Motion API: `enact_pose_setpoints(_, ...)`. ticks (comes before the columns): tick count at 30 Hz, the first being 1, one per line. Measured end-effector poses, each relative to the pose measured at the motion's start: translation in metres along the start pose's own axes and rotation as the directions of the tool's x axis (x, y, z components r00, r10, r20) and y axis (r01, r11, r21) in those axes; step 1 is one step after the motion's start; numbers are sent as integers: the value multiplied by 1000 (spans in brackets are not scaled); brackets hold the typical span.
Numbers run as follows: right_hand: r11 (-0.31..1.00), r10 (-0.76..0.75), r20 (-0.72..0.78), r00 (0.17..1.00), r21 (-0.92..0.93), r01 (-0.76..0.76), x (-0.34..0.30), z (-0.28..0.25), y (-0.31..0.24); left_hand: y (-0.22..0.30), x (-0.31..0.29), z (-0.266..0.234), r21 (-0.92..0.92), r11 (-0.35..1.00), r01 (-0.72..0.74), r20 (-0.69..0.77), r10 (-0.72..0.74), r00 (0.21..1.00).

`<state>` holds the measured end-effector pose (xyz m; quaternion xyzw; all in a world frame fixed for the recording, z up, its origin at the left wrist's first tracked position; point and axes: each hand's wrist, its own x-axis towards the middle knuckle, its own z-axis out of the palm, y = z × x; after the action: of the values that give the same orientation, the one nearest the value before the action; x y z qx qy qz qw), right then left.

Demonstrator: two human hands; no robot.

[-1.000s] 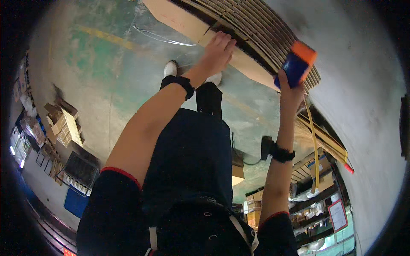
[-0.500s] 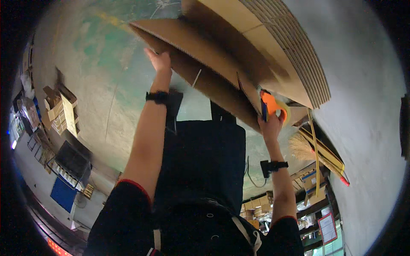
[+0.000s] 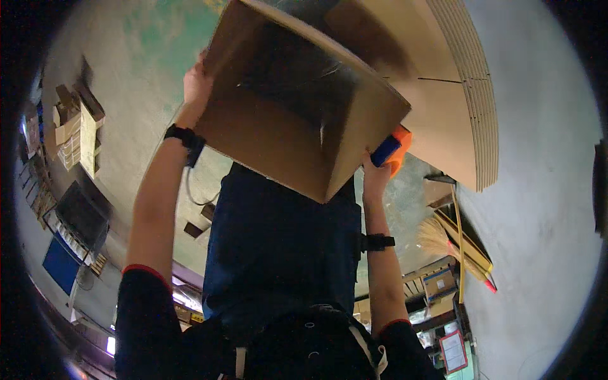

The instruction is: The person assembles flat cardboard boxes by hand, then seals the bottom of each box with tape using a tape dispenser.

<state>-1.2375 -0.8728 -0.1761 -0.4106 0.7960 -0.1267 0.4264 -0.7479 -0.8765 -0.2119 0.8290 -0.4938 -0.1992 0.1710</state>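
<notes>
Now the flat sheet you were drawing off the pile a moment ago has sprung open into a cardboard box [image 3: 297, 120]; a second ago it lay folded against the stack, half a second ago it was lifting clear as a flattened sleeve, and at this moment its dark hollow faces you, four walls squared out and one corner pointing down toward your apron [image 3: 278, 259]. Your left hand [image 3: 197, 82] has shifted from the pile's edge to the box's left wall; it is curled round that edge with the thumb side toward you, closed on the board. Your right hand [image 3: 375, 177] sits under the box's lower right corner, fingers wrapped about an orange and blue tape dispenser [image 3: 392, 152] and pressed up against the board at once; whether any finger hooks the box itself you cannot tell from here, since the wall hides them. The box is held up in front of you, between both raised arms, just beside the stack of flattened cartons [image 3: 462, 101] and partly overlapping it in view. By my reading the opening-out is done and the flaps are not yet folded; the dispenser already in hand suits sealing. A broom [image 3: 443, 240] leans off to your right, well apart.
</notes>
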Motion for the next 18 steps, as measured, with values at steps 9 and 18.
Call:
enact_pose_setpoints(9, 408, -721, 320, 615, -522, 749, -30, -67, -48, 88, -62, 88, 456, 886, 83, 171, -179, 969)
enact_pose_setpoints(18, 285, -734, 483, 478, -420, 861, 21, 123, -110, 42, -60, 94, 341, 883, -322, 599, 60, 799)
